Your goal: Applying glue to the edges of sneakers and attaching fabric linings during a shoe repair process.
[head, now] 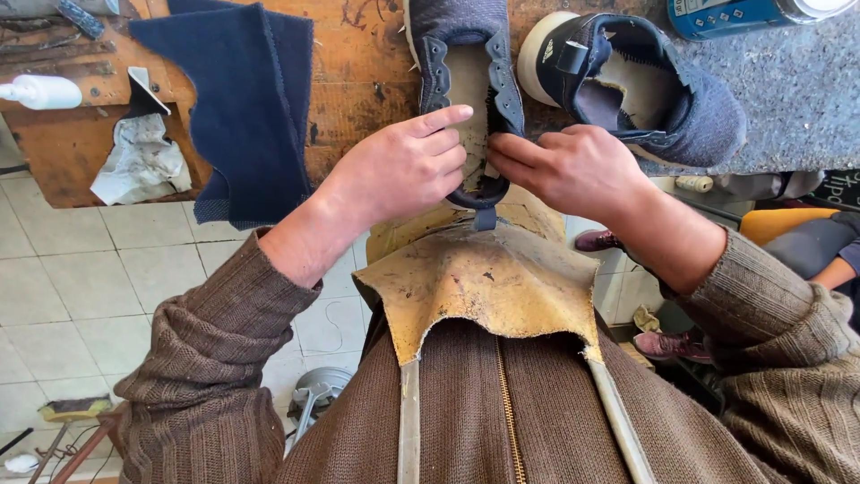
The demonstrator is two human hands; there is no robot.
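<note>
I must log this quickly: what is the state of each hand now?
Left hand: closed, pinching the heel collar of the dark blue knitted shoe upper.
Right hand: closed, its grip on the same heel collar.

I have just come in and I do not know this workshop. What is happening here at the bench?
A person in a brown sweater and a worn leather apron holds a dark blue shoe upper at the edge of a wooden bench. Both hands grip its heel end: the left hand and the right hand. A second shoe lies to the right, and dark blue fabric hangs over the bench edge to the left.
</note>
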